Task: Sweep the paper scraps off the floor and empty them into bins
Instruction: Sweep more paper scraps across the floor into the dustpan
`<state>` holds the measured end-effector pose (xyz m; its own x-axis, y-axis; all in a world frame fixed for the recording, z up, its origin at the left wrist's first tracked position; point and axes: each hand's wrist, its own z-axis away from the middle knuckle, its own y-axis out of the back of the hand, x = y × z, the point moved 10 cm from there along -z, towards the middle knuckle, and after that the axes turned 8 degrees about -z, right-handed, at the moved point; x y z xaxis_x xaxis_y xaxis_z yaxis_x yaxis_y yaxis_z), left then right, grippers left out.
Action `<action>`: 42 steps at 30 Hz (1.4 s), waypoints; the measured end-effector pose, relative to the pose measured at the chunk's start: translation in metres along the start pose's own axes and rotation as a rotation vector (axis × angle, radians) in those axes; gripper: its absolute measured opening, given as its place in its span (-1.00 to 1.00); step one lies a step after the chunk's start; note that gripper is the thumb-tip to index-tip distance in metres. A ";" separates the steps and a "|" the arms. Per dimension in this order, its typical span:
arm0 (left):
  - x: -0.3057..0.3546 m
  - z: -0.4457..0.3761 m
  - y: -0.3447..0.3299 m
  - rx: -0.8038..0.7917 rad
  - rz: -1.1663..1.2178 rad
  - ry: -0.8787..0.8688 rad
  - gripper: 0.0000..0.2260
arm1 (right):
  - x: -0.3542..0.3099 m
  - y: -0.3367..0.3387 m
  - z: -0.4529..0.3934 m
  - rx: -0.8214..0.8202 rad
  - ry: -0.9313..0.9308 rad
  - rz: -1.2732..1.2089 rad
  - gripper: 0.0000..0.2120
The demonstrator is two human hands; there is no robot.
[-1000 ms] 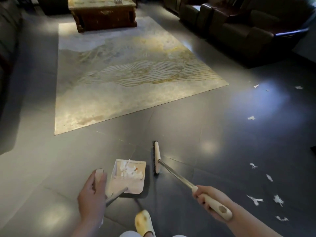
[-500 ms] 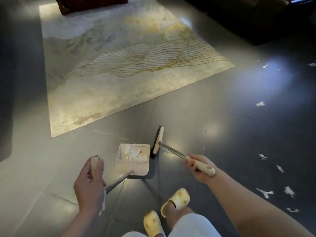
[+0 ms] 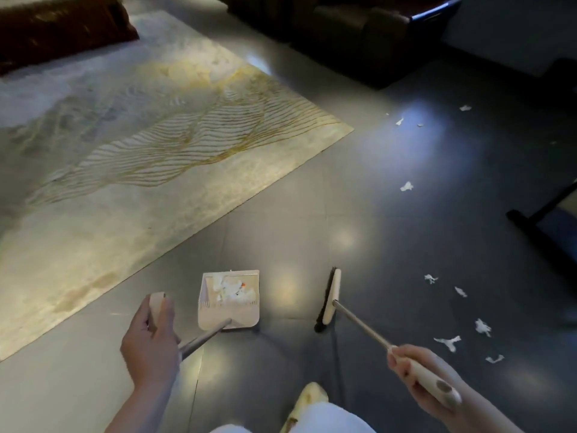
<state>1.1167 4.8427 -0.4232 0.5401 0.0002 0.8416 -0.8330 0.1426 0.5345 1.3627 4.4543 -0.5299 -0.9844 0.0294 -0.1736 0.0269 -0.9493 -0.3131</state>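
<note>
Sweeping next: judged from the head view, the loose scraps to the right come next.
Left hand (image 3: 151, 342): fingers curled round the cream grip of the dustpan (image 3: 229, 300), whose tray sits just beyond them and already carries white scraps.
Right hand (image 3: 420, 375): fingers wrapped round the broom (image 3: 327, 296) handle; the head stands ahead of them, beside the tray but apart from it.
Paper scraps (image 3: 448, 342): a cluster on the dark floor (image 3: 390, 245) right of the right fingers, others farther off.
Doing it well: probably reach the bristles past the cluster, draw short strokes toward the tray lip, keep the tray level.
Bins: none visible.
</note>
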 end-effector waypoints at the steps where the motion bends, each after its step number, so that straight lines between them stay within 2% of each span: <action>1: 0.004 -0.008 -0.005 0.003 -0.016 -0.005 -0.77 | -0.003 -0.005 0.000 0.018 0.011 -0.002 -0.89; 6: 0.022 -0.040 -0.027 -0.034 -0.035 -0.029 -0.72 | -0.005 -0.035 0.005 -0.010 0.050 -0.114 -0.94; 12: 0.069 -0.071 -0.090 -0.231 -0.036 -0.133 -0.77 | -0.006 -0.051 -0.012 -0.117 0.006 -0.427 -0.87; 15: 0.101 -0.082 -0.119 -0.348 -0.029 -0.221 -0.86 | 0.001 -0.033 -0.012 -0.026 0.020 -0.442 -0.94; 17: 0.119 -0.092 -0.134 -0.404 -0.013 -0.271 -0.84 | 0.003 -0.015 -0.007 0.054 0.069 -0.442 -0.94; 19: 0.124 -0.105 -0.148 -0.448 -0.002 -0.270 -0.92 | 0.005 -0.002 -0.004 0.108 0.122 -0.479 -0.98; 22: 0.122 -0.125 -0.167 -0.493 -0.043 -0.280 -0.79 | 0.008 -0.008 0.001 0.172 0.161 -0.475 -0.95; 26: 0.124 -0.144 -0.187 -0.543 -0.031 -0.273 -0.75 | 0.004 -0.045 0.000 0.230 0.161 -0.356 -0.97; 29: 0.128 -0.162 -0.190 -0.532 -0.011 -0.277 -0.76 | -0.010 -0.072 -0.002 0.173 0.171 -0.352 -0.97; 33: 0.126 -0.183 -0.185 -0.514 -0.023 -0.281 -0.73 | -0.030 -0.111 -0.026 0.017 0.136 -0.499 -0.99; 36: 0.130 -0.188 -0.183 -0.533 -0.027 -0.302 -0.76 | -0.034 -0.131 -0.056 -0.099 0.081 -0.608 -0.88; 42: 0.141 -0.173 -0.185 -0.644 -0.089 -0.395 -0.86 | -0.017 -0.074 -0.053 0.040 0.173 -0.721 -0.82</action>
<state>1.3676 4.9871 -0.4168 0.4174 -0.3756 0.8275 -0.4883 0.6752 0.5528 1.3863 4.5401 -0.5534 -0.7135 0.6957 -0.0832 -0.6256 -0.6860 -0.3714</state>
